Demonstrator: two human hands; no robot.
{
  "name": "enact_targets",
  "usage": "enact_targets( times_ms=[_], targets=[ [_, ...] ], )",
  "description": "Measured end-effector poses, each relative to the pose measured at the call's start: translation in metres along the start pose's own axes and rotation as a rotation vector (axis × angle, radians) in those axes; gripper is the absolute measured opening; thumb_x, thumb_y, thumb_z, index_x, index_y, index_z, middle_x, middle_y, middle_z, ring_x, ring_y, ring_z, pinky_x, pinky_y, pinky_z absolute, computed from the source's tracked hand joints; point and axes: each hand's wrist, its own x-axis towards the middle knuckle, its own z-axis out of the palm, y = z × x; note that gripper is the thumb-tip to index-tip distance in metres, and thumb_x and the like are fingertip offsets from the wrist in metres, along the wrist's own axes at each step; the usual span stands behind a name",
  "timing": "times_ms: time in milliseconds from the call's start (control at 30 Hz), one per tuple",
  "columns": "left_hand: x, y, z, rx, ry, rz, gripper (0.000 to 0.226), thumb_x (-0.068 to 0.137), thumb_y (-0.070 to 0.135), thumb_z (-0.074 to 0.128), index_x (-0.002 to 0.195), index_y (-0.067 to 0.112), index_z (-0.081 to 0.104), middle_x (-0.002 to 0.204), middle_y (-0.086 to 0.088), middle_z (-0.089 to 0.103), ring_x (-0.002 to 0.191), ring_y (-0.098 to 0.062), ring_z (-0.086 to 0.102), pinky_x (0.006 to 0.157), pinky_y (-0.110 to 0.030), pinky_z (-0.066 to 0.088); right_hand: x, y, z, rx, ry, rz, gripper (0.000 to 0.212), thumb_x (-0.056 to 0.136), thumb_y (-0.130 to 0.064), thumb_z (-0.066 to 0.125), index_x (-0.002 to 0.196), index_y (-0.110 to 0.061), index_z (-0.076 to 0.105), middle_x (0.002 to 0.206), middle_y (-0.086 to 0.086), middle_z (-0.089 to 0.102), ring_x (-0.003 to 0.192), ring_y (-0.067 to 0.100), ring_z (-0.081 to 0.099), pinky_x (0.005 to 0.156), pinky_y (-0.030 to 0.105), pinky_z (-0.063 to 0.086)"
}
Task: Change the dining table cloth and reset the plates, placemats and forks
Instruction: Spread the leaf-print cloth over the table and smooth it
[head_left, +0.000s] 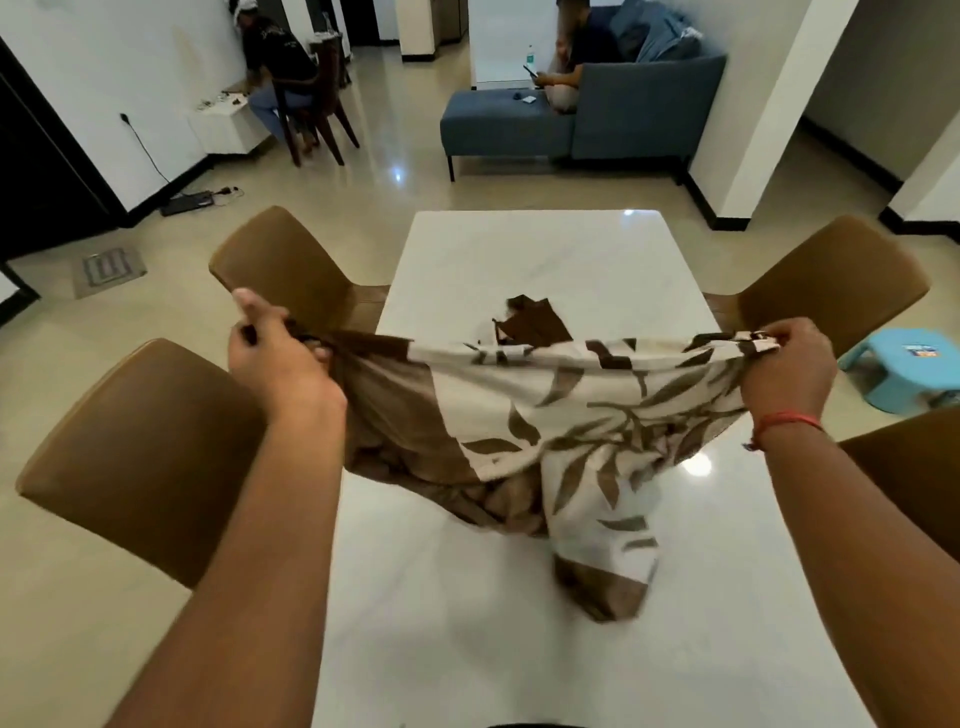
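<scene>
Cream table cloth (566, 415) with brown leaf print and brown border, stretched in the air above the white marble dining table (545, 260); its sagging lower fold appears to touch the tabletop, though blur obscures the contact. Left hand (278, 353) grips one bunched edge with curled fingers; right hand (784, 369) pinches the opposite edge. Brown chairs (291, 265) flank the table; a blue stool (904, 369) stands on the floor to the right.
</scene>
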Motion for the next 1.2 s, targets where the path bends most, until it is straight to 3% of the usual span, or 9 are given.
enact_targets(
  times_ms=[100, 233, 367, 467, 633, 733, 867, 1033, 1200],
  targets=[
    [-0.046, -0.029, 0.017, 0.664, -0.554, 0.303, 0.024, 0.09, 0.045, 0.066, 0.114, 0.044, 0.061, 0.1, 0.023, 0.064, 0.087, -0.001, 0.059, 0.087, -0.023, 0.053, -0.035, -0.054, -0.001, 0.109, -0.3, -0.258, 0.036, 0.082, 0.013, 0.052, 0.107, -0.009, 0.065, 0.097, 0.002, 0.062, 0.093, 0.017, 0.057, 0.084, 0.019, 0.046],
    [-0.111, -0.072, 0.048, 1.1, -1.226, 0.311, 0.054, 0.085, 0.039, 0.074, 0.135, 0.032, 0.055, 0.101, 0.018, 0.06, 0.096, -0.001, 0.061, 0.076, -0.008, 0.041, -0.086, -0.112, 0.006, 0.161, -0.545, -0.715, 0.022, 0.077, -0.002, 0.067, 0.095, -0.015, 0.067, 0.082, -0.009, 0.064, 0.074, 0.008, 0.059, 0.071, 0.012, 0.045],
    [-0.096, -0.072, 0.05, 1.076, -0.994, 0.43, 0.015, 0.093, 0.016, 0.058, 0.094, 0.027, 0.07, 0.084, 0.006, 0.065, 0.085, -0.016, 0.064, 0.068, -0.021, 0.042, -0.058, -0.093, 0.009, -0.07, -0.366, -0.868, 0.025, 0.077, -0.004, 0.063, 0.097, -0.018, 0.063, 0.093, 0.0, 0.06, 0.077, 0.026, 0.06, 0.064, 0.037, 0.051],
    [-0.065, -0.054, 0.036, 0.935, -0.806, 0.512, 0.023, 0.095, 0.01, 0.053, 0.105, 0.02, 0.07, 0.088, 0.012, 0.066, 0.08, -0.006, 0.06, 0.071, -0.011, 0.043, -0.021, -0.036, 0.003, -0.259, -0.255, -0.686, 0.025, 0.079, 0.001, 0.061, 0.098, -0.013, 0.063, 0.1, 0.008, 0.053, 0.076, 0.035, 0.058, 0.061, 0.036, 0.05],
    [-0.024, -0.047, 0.01, 0.426, -0.263, 0.26, 0.023, 0.097, 0.023, 0.051, 0.102, 0.028, 0.073, 0.097, 0.005, 0.073, 0.094, -0.013, 0.07, 0.085, -0.035, 0.059, 0.028, 0.017, -0.03, -0.317, -0.073, -0.268, 0.022, 0.092, -0.001, 0.053, 0.108, -0.006, 0.068, 0.114, 0.018, 0.049, 0.099, 0.04, 0.055, 0.09, 0.043, 0.047],
    [-0.004, -0.036, -0.002, 0.258, -0.011, 0.159, 0.032, 0.096, 0.006, 0.046, 0.11, 0.018, 0.071, 0.098, 0.0, 0.072, 0.083, -0.008, 0.068, 0.076, -0.018, 0.056, 0.047, 0.025, -0.053, -0.263, -0.025, -0.124, 0.022, 0.097, -0.004, 0.049, 0.101, -0.001, 0.071, 0.121, 0.023, 0.048, 0.112, 0.04, 0.049, 0.092, 0.032, 0.037],
    [-0.017, -0.06, -0.003, 0.624, -0.27, 0.139, 0.027, 0.091, 0.012, 0.051, 0.094, 0.029, 0.073, 0.091, 0.005, 0.073, 0.089, -0.019, 0.07, 0.079, -0.033, 0.057, 0.035, 0.022, -0.033, -0.155, -0.206, -0.36, 0.025, 0.09, -0.002, 0.052, 0.083, -0.018, 0.07, 0.11, 0.021, 0.058, 0.094, 0.026, 0.054, 0.077, 0.025, 0.036],
    [-0.045, -0.073, 0.01, 0.557, -0.594, 0.031, 0.021, 0.101, 0.017, 0.054, 0.098, 0.021, 0.074, 0.087, 0.004, 0.077, 0.086, -0.016, 0.074, 0.077, -0.031, 0.06, -0.059, 0.001, 0.026, 0.119, -0.785, -0.448, 0.054, 0.086, -0.018, 0.074, 0.134, -0.022, 0.051, 0.132, -0.003, 0.048, 0.102, -0.002, 0.057, 0.085, 0.008, 0.042],
    [-0.053, -0.073, 0.008, 0.514, -0.801, -0.058, 0.02, 0.096, 0.033, 0.061, 0.102, 0.022, 0.076, 0.098, -0.005, 0.077, 0.095, -0.027, 0.073, 0.086, -0.039, 0.058, -0.13, -0.001, 0.091, -0.111, -1.115, -0.537, 0.087, 0.082, -0.045, 0.073, 0.154, -0.029, 0.027, 0.157, -0.002, 0.03, 0.14, 0.019, 0.035, 0.115, 0.039, 0.036]
  ],
)
